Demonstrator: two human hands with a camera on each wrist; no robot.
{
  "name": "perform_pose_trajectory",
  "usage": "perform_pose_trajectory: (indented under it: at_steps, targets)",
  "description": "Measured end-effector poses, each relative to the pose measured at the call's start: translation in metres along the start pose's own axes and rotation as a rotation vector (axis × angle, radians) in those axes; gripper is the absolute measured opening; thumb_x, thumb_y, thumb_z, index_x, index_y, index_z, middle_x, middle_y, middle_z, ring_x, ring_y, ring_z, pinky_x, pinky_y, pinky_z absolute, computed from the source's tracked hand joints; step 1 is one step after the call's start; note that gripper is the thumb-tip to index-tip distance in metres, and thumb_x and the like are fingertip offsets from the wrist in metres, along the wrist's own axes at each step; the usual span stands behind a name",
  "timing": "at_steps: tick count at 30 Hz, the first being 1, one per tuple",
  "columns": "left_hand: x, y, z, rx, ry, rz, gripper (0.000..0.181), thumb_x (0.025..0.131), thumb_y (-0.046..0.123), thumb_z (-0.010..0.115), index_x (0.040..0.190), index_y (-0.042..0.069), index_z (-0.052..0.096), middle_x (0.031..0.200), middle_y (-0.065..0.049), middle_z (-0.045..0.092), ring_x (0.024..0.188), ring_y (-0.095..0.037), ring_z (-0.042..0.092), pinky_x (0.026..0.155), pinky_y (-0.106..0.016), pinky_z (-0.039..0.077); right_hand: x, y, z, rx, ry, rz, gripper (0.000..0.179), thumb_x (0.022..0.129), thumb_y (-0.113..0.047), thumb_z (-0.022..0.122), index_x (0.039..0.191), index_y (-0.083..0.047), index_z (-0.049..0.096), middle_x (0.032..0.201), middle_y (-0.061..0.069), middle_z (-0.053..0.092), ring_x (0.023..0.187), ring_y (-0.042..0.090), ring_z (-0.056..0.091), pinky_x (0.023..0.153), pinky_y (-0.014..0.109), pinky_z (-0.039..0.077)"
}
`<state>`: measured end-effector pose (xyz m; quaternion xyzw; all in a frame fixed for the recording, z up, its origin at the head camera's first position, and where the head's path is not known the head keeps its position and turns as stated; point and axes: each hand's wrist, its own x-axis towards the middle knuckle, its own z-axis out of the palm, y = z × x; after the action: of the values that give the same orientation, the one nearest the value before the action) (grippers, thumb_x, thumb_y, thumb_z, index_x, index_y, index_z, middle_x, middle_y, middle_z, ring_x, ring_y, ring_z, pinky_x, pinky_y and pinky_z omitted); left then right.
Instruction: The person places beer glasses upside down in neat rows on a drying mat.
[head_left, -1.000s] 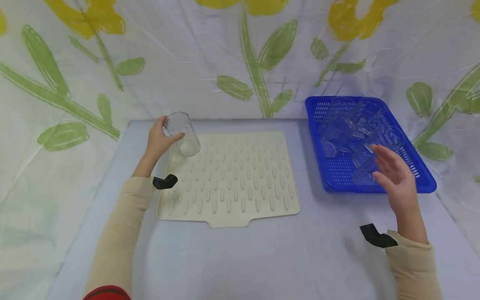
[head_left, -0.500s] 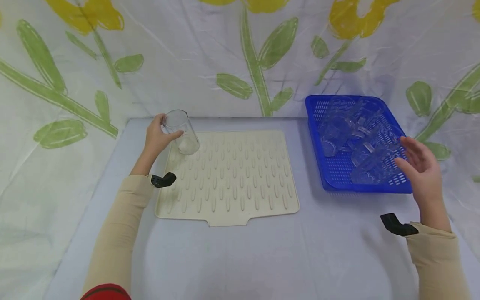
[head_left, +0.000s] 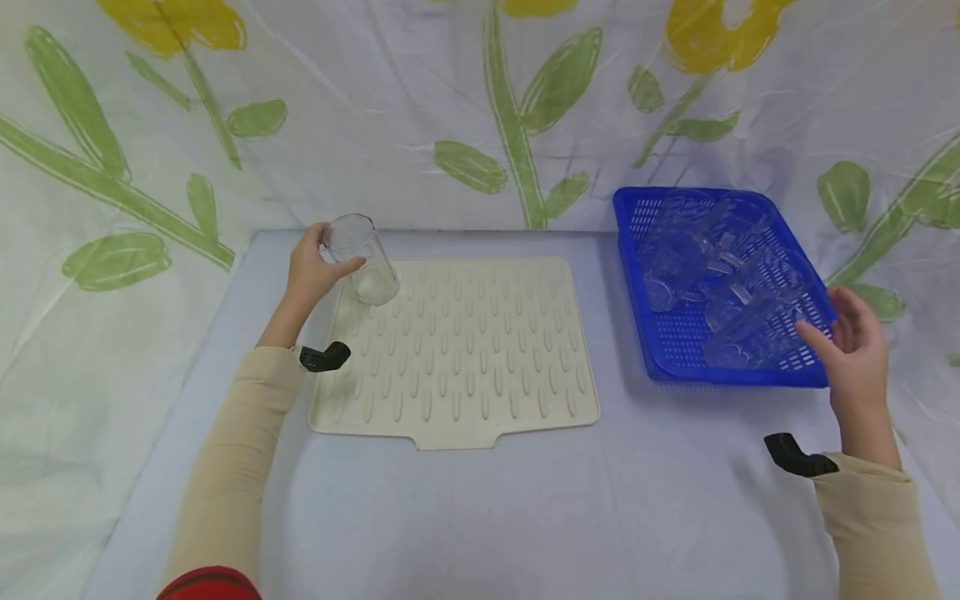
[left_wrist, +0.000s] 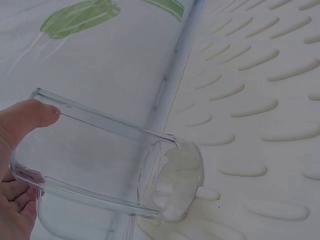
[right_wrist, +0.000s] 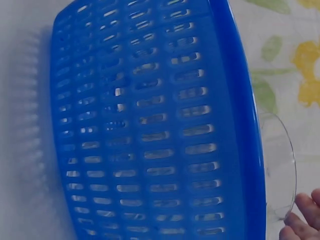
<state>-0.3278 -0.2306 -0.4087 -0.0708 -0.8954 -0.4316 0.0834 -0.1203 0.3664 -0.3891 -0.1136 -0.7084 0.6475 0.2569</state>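
A clear glass mug [head_left: 375, 271] is at the far left corner of the cream ridged drying mat [head_left: 480, 350]. My left hand [head_left: 315, 271] holds it near its mouth, thumb on one side and fingers on the other. In the left wrist view, the mug's handle [left_wrist: 75, 220] shows and its base meets or nearly meets the mat. My right hand [head_left: 858, 354] is at the right rim of a blue basket [head_left: 645, 333], fingers loosely bent. In the right wrist view, its fingertips [right_wrist: 300, 227] are close to or touching a clear glass [right_wrist: 280, 165] above the rim.
Several clear glasses [head_left: 678, 258] lie jumbled in the basket, hard to tell apart. A white cloth covers the table [head_left: 525, 517]. Behind it hangs a white sheet [head_left: 360, 167] with painted flowers, close to the table's back edge.
My right hand has moved rightward from over the basket to its right rim and dipped slightly. My left hand keeps its hold on the mug at the same spot.
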Motion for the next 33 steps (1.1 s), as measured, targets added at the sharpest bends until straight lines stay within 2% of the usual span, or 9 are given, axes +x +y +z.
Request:
perform_pose_trajectory:
  at_steps: [3,6,10,13,17,21,25,30,33]
  targets:
    - [0.001,0.001,0.0,0.011,-0.003,0.004,0.076,0.076,0.02,0.072,0.133,-0.007,0.03,0.13,-0.025,0.036,0.12,-0.035,0.032,0.097,-0.044,0.029,0.0,0.001,-0.002,-0.069,0.004,0.026,0.064,0.082,0.004,0.059,0.138,-0.006,0.031,0.137,0.005,0.033,0.129,0.01,0.022,0.1,0.012,0.01]
    - [0.003,0.004,0.0,0.035,-0.013,0.012,0.076,0.075,0.019,0.072,0.132,-0.008,0.03,0.13,-0.026,0.036,0.12,-0.036,0.033,0.097,-0.044,0.029,0.005,0.009,-0.01,-0.24,-0.006,0.059,0.067,0.084,-0.001,0.06,0.141,-0.008,0.025,0.141,0.003,0.03,0.129,0.009,0.02,0.1,0.013,0.011]
    - [0.005,0.009,-0.001,0.062,-0.041,0.019,0.076,0.074,0.019,0.073,0.131,-0.009,0.031,0.129,-0.027,0.037,0.118,-0.038,0.035,0.094,-0.046,0.031,0.041,0.079,-0.058,-0.398,-0.049,0.043,0.075,0.082,-0.008,0.065,0.142,-0.021,0.022,0.143,-0.002,0.026,0.128,0.007,0.021,0.1,0.014,0.014]
    - [0.006,0.01,0.0,0.062,-0.052,0.02,0.076,0.074,0.019,0.074,0.13,-0.009,0.032,0.128,-0.027,0.038,0.116,-0.038,0.035,0.093,-0.047,0.032,0.043,0.089,-0.065,-0.439,-0.1,0.075,0.081,0.082,-0.015,0.066,0.143,-0.026,0.015,0.145,-0.006,0.02,0.129,0.006,0.016,0.101,0.014,0.012]
    - [0.005,0.009,0.001,0.056,-0.043,0.016,0.075,0.073,0.019,0.074,0.13,-0.009,0.032,0.128,-0.027,0.038,0.117,-0.038,0.035,0.094,-0.046,0.032,0.014,0.033,-0.028,-0.501,-0.147,0.161,0.085,0.084,-0.023,0.063,0.145,-0.019,0.004,0.148,-0.002,0.01,0.132,0.009,0.007,0.103,0.019,0.006]
    - [0.005,0.011,0.001,0.048,-0.031,0.009,0.075,0.073,0.018,0.074,0.13,-0.009,0.033,0.128,-0.027,0.039,0.117,-0.037,0.036,0.094,-0.046,0.032,0.01,0.021,-0.017,-0.561,-0.161,0.18,0.087,0.084,-0.029,0.063,0.145,-0.012,0.003,0.148,0.007,0.008,0.133,0.018,0.007,0.105,0.028,0.006]
    - [0.004,0.014,0.002,0.041,-0.026,0.012,0.074,0.074,0.017,0.073,0.13,-0.009,0.032,0.128,-0.027,0.038,0.118,-0.038,0.035,0.095,-0.045,0.031,0.019,0.032,-0.02,-0.623,-0.154,0.175,0.089,0.081,-0.034,0.065,0.144,-0.01,0.006,0.147,0.013,0.011,0.132,0.026,0.01,0.105,0.038,0.01]
    - [0.002,0.013,0.003,0.037,-0.018,0.014,0.075,0.074,0.018,0.073,0.131,-0.009,0.032,0.128,-0.028,0.038,0.118,-0.038,0.035,0.096,-0.044,0.031,0.04,0.073,-0.041,-0.684,-0.105,0.156,0.09,0.076,-0.039,0.069,0.144,-0.017,0.015,0.145,0.006,0.021,0.131,0.022,0.018,0.104,0.03,0.017]
    - [0.0,0.01,0.003,0.042,0.0,0.013,0.075,0.074,0.018,0.074,0.13,-0.009,0.033,0.128,-0.027,0.039,0.118,-0.037,0.035,0.096,-0.044,0.031,0.043,0.081,-0.042,-0.703,-0.096,0.14,0.088,0.075,-0.038,0.07,0.143,-0.018,0.019,0.143,0.005,0.026,0.129,0.022,0.022,0.103,0.027,0.021]
